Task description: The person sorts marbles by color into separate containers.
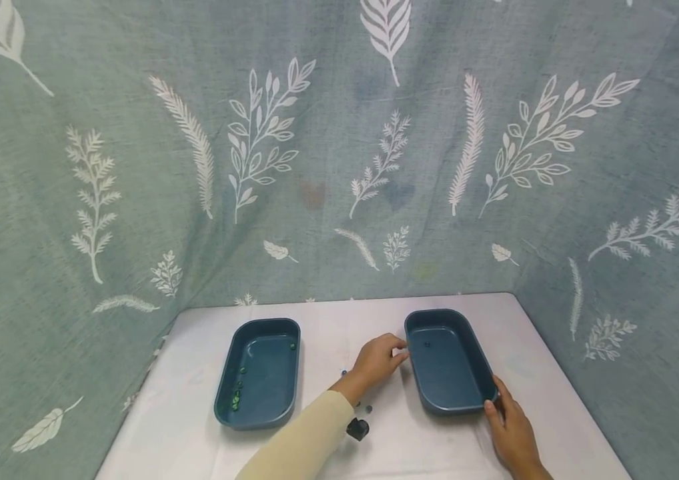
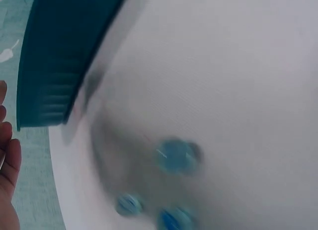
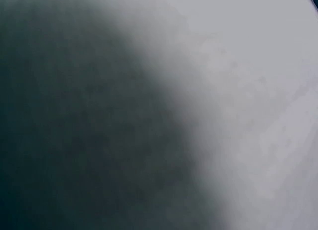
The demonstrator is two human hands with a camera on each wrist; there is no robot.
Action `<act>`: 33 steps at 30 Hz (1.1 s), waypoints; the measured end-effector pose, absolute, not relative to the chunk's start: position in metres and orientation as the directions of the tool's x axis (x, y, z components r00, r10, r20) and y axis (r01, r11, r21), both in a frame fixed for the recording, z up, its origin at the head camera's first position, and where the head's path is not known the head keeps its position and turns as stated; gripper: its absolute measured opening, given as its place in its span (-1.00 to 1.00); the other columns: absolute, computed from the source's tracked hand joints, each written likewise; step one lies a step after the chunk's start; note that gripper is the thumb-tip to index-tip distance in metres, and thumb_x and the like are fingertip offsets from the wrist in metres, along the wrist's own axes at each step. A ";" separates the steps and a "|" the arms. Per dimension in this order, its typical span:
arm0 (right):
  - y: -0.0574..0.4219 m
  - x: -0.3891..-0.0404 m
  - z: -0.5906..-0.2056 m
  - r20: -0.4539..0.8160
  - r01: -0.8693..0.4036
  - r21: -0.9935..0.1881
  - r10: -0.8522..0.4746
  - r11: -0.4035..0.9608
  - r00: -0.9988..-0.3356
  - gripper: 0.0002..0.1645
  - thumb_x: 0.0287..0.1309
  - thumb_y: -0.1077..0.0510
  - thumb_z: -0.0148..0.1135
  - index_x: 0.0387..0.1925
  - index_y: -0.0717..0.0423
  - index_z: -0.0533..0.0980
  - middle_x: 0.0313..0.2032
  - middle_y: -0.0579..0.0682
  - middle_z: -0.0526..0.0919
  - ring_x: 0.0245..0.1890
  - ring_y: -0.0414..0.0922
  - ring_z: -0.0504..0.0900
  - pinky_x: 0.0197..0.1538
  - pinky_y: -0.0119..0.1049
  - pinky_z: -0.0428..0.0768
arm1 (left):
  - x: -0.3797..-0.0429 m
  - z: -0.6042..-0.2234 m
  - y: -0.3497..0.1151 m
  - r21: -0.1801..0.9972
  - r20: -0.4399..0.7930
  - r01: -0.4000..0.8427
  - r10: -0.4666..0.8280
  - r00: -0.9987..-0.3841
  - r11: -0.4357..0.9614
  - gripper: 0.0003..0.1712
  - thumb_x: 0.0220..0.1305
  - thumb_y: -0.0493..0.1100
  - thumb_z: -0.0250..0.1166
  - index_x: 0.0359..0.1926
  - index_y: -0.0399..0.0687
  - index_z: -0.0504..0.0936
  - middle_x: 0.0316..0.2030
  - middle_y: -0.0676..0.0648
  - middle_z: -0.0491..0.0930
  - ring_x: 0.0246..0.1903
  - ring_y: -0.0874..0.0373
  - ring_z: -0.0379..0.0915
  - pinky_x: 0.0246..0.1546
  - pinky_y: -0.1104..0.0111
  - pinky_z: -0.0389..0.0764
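In the head view my left hand (image 1: 377, 358) reaches across to the right, its fingertips right at the left rim of the right-hand teal tray (image 1: 449, 409). Its fingers are loosely bent, and nothing shows between them. My right hand (image 1: 510, 427) grips that tray's near right corner, thumb at the front and fingers along the side. One small dark marble (image 1: 427, 345) lies inside this tray. On the white cloth by my left forearm are several bluish glass marbles (image 2: 176, 155), blurred in the left wrist view. The right wrist view shows only a dark blur and white cloth.
A second teal tray (image 1: 267, 424) stands to the left, with several green marbles (image 1: 235, 403) along its left side and one near its far right corner. A small black device (image 1: 357, 429) sits beside my left forearm. Leaf-patterned cloth (image 1: 327, 167) hangs behind the table.
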State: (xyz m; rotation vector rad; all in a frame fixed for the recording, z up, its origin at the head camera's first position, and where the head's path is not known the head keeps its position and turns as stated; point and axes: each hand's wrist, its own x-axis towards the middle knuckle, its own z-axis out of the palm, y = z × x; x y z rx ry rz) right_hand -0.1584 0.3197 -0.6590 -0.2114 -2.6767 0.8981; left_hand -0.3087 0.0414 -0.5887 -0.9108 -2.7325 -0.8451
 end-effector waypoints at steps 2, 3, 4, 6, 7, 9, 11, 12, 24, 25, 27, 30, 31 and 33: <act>0.320 -0.157 -0.660 0.239 0.041 -0.610 0.234 0.792 -0.942 -0.31 0.47 -0.09 -0.07 0.48 0.07 0.08 0.21 0.47 0.36 0.12 0.42 0.40 0.05 0.37 0.38 | -0.302 -0.591 0.034 0.451 0.318 0.610 0.521 -0.792 0.651 -0.78 0.28 -0.03 0.34 -0.09 0.06 0.71 -0.22 0.16 0.62 -0.39 0.38 0.42 -0.35 0.53 0.50; 0.320 -0.156 -0.660 0.238 0.042 -0.609 0.233 0.792 -0.943 -0.31 0.47 -0.09 -0.07 0.48 0.08 0.08 0.21 0.47 0.36 0.11 0.42 0.41 0.04 0.37 0.38 | -0.299 -0.591 0.030 0.440 0.328 0.620 0.527 -0.784 0.649 -0.78 0.28 -0.02 0.34 -0.09 0.07 0.71 -0.22 0.17 0.62 -0.40 0.39 0.40 -0.36 0.54 0.49; 0.320 -0.155 -0.660 0.233 0.046 -0.609 0.235 0.792 -0.944 -0.30 0.47 -0.09 -0.07 0.48 0.09 0.07 0.22 0.47 0.35 0.11 0.43 0.40 0.04 0.37 0.38 | -0.296 -0.593 0.026 0.432 0.338 0.631 0.533 -0.776 0.644 -0.78 0.28 -0.01 0.34 -0.09 0.08 0.71 -0.22 0.17 0.62 -0.40 0.39 0.40 -0.37 0.56 0.47; 0.320 -0.154 -0.661 0.230 0.049 -0.615 0.238 0.787 -0.944 -0.30 0.47 -0.09 -0.06 0.48 0.08 0.08 0.19 0.47 0.39 0.10 0.42 0.42 0.03 0.37 0.38 | -0.291 -0.596 0.017 0.416 0.356 0.650 0.543 -0.760 0.637 -0.76 0.28 0.01 0.34 -0.08 0.08 0.71 -0.22 0.18 0.62 -0.40 0.40 0.39 -0.39 0.58 0.46; 0.320 -0.154 -0.661 0.225 0.052 -0.617 0.239 0.786 -0.945 -0.30 0.47 -0.10 -0.07 0.48 0.08 0.07 0.18 0.47 0.39 0.10 0.42 0.42 0.03 0.37 0.38 | -0.289 -0.598 0.011 0.410 0.361 0.655 0.547 -0.756 0.635 -0.75 0.29 0.02 0.33 -0.08 0.08 0.70 -0.22 0.19 0.62 -0.40 0.39 0.39 -0.38 0.58 0.46; 0.319 -0.155 -0.662 0.219 0.053 -0.620 0.238 0.783 -0.946 -0.29 0.47 -0.12 -0.07 0.49 0.06 0.06 0.18 0.48 0.39 0.10 0.42 0.42 0.03 0.37 0.38 | -0.284 -0.600 0.000 0.401 0.369 0.663 0.550 -0.749 0.633 -0.75 0.29 0.03 0.33 -0.08 0.08 0.70 -0.22 0.19 0.62 -0.39 0.37 0.42 -0.38 0.56 0.48; 0.318 -0.156 -0.663 0.218 0.051 -0.625 0.238 0.779 -0.946 -0.28 0.47 -0.13 -0.07 0.49 0.05 0.05 0.18 0.48 0.39 0.10 0.42 0.42 0.03 0.37 0.38 | -0.279 -0.603 -0.012 0.387 0.371 0.668 0.555 -0.744 0.636 -0.77 0.30 0.04 0.32 -0.09 0.09 0.70 -0.22 0.19 0.62 -0.36 0.36 0.47 -0.33 0.53 0.52; 0.317 -0.157 -0.663 0.222 0.048 -0.627 0.237 0.778 -0.946 -0.28 0.47 -0.13 -0.07 0.49 0.04 0.06 0.17 0.48 0.39 0.10 0.42 0.42 0.03 0.37 0.38 | -0.277 -0.605 -0.018 0.381 0.370 0.668 0.557 -0.744 0.639 -0.77 0.30 0.03 0.32 -0.10 0.10 0.70 -0.22 0.20 0.62 -0.34 0.36 0.49 -0.29 0.51 0.54; 0.319 -0.158 -0.660 0.240 0.036 -0.627 0.238 0.778 -0.941 -0.29 0.46 -0.10 -0.05 0.50 0.02 0.06 0.17 0.51 0.38 0.09 0.44 0.41 0.00 0.37 0.39 | -0.260 -0.625 -0.062 0.423 0.392 0.639 0.506 -0.768 0.643 -0.84 0.25 -0.05 0.37 -0.15 0.09 0.71 -0.23 0.25 0.62 -0.32 0.37 0.53 -0.28 0.48 0.57; 0.319 -0.158 -0.660 0.237 0.037 -0.628 0.237 0.777 -0.942 -0.29 0.46 -0.10 -0.05 0.50 0.03 0.06 0.17 0.51 0.38 0.10 0.44 0.41 0.01 0.37 0.39 | -0.259 -0.626 -0.065 0.426 0.400 0.639 0.500 -0.768 0.641 -0.84 0.24 -0.06 0.38 -0.16 0.10 0.71 -0.24 0.25 0.62 -0.32 0.36 0.53 -0.28 0.47 0.57; 0.318 -0.158 -0.659 0.229 0.043 -0.626 0.236 0.779 -0.945 -0.29 0.47 -0.10 -0.05 0.49 0.04 0.06 0.18 0.51 0.37 0.10 0.44 0.41 0.01 0.37 0.39 | -0.258 -0.628 -0.069 0.443 0.398 0.622 0.480 -0.782 0.646 -0.84 0.23 -0.07 0.39 -0.17 0.09 0.72 -0.25 0.25 0.62 -0.33 0.38 0.51 -0.30 0.47 0.57; 0.318 -0.157 -0.658 0.224 0.048 -0.622 0.237 0.781 -0.946 -0.30 0.47 -0.09 -0.06 0.49 0.06 0.06 0.20 0.50 0.35 0.10 0.44 0.41 0.01 0.37 0.39 | -0.256 -0.631 -0.074 0.470 0.385 0.587 0.446 -0.808 0.659 -0.83 0.22 -0.06 0.39 -0.16 0.10 0.72 -0.26 0.26 0.61 -0.34 0.40 0.46 -0.31 0.44 0.56; 0.318 -0.157 -0.657 0.221 0.052 -0.620 0.237 0.783 -0.946 -0.30 0.48 -0.10 -0.07 0.49 0.07 0.06 0.21 0.50 0.35 0.10 0.44 0.41 0.01 0.38 0.39 | -0.255 -0.632 -0.076 0.476 0.381 0.576 0.435 -0.816 0.665 -0.83 0.23 -0.05 0.38 -0.15 0.10 0.72 -0.26 0.26 0.61 -0.35 0.40 0.45 -0.31 0.44 0.56; 0.318 -0.157 -0.657 0.222 0.052 -0.619 0.238 0.784 -0.945 -0.30 0.48 -0.10 -0.07 0.49 0.07 0.06 0.20 0.49 0.35 0.10 0.44 0.41 0.01 0.37 0.39 | -0.254 -0.633 -0.078 0.479 0.363 0.543 0.408 -0.838 0.689 -0.82 0.24 -0.01 0.37 -0.14 0.12 0.71 -0.27 0.27 0.61 -0.34 0.40 0.46 -0.30 0.43 0.56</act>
